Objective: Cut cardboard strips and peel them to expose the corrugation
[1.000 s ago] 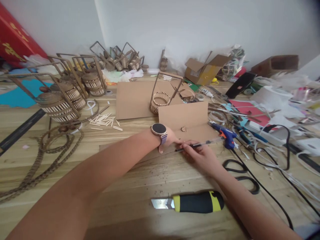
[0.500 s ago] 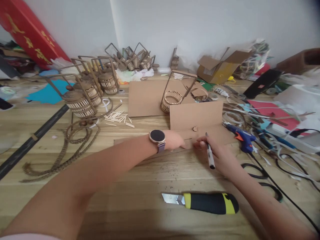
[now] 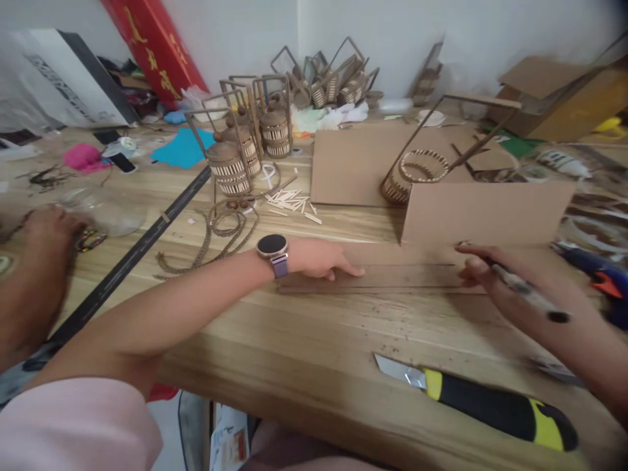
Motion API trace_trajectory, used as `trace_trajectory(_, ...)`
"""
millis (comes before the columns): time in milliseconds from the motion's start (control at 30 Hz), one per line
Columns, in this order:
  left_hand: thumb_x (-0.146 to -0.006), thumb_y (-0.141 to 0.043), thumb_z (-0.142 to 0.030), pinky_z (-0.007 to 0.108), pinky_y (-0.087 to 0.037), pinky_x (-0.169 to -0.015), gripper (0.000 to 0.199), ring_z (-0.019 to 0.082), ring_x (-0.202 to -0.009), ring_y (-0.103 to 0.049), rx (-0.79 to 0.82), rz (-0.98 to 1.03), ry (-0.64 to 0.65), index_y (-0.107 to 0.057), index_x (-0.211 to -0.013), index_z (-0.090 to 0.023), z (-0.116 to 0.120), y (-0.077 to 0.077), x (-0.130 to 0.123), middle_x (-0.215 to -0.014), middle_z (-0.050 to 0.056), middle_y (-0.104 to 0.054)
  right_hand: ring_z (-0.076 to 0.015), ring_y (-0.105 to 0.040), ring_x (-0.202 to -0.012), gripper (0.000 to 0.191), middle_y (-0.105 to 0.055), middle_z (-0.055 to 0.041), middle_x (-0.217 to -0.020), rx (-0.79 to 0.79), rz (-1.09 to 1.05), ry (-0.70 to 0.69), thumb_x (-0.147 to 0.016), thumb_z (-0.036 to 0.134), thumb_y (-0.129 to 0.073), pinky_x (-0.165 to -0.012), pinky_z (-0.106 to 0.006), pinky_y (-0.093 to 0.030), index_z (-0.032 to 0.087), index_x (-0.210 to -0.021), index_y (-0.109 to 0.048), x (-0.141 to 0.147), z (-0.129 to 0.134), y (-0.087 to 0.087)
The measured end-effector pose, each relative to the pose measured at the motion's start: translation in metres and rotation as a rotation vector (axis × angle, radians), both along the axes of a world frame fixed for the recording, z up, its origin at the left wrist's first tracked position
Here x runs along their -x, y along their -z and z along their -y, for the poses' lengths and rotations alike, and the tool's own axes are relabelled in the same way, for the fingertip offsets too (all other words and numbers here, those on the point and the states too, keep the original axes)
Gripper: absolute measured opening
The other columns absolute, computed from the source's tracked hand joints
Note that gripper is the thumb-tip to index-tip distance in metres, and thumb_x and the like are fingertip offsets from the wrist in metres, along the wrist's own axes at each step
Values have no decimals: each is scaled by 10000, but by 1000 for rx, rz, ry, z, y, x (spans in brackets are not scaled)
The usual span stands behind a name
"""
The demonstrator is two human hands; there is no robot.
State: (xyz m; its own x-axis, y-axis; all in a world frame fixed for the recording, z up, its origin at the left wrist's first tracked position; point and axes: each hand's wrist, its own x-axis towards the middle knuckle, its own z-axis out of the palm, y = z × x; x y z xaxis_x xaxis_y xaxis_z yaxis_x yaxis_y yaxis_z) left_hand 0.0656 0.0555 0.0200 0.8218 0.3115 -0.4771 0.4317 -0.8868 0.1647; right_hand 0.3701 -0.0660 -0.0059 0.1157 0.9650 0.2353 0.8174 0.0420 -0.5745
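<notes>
Head view. The left hand [image 3: 324,258] lies palm down on a brown cardboard piece [image 3: 402,275], index finger extended to the right, remaining fingers partly curled; it grasps nothing. A round, dark-faced watch [image 3: 272,245] with a purple strap is fitted at the left wrist.

The right hand [image 3: 540,275] grasps a slim pen [image 3: 527,291] with a clear barrel and dark ends. One end points near and right; the other end is at the fingers. Contact between the right fingertips and the cardboard piece cannot be determined.

The cardboard piece is located at the centre and right of the wooden surface [image 3: 294,340]. Its near strip lies flat and bears dark lengthwise lines; a panel stands upright at the far right.

A utility knife [image 3: 483,400] with a black and yellow handle lies at the near right, blade to the left. A blue glue gun [image 3: 586,261] with an orange trigger lies at the right.

Beyond the upright panel, an open round woven basket [image 3: 395,190] with a tall handle stands at a flat brown cardboard sheet [image 3: 350,163]. Left of the sheet are pale thin sticks [image 3: 289,201] and lidded woven baskets [image 3: 229,176]. A co-worker's hand [image 3: 49,229] is at the far left, beyond a long black bar [image 3: 130,257].
</notes>
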Motion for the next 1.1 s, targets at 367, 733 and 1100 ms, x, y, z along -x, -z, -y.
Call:
trace_trajectory(367,-909,-596,-134,237,-364,-641,460,161,-804,-591,94,89,54,-631,-1330,-316,-7,5,-1,-1003,1,-690,-195,-640,-708,181,-710,-17,-761,203,-310,-316,-794,425,-556,-620,-303,-508,271,-777,-651,140,-9,-4)
trace_trajectory(733,-869,-600,-77,217,-341,-571,167,123,-695,-568,119,127,13,-723,-902,-186,-7,7,-5,-819,-6,-690,-194,-679,-789,133,-738,-18,-827,161,-364,-368,-813,360,-559,-667,-295,-525,253,-815,-639,165,-13,11)
trace_trajectory(1100,-901,-619,-141,222,-370,-630,499,152,-749,-583,78,98,42,-611,-1363,-328,-7,4,-2,-944,10,-689,-163,-633,-677,171,-691,-5,-740,124,-289,-284,-814,362,-531,-623,-283,-491,237,-746,-626,135,-7,5)
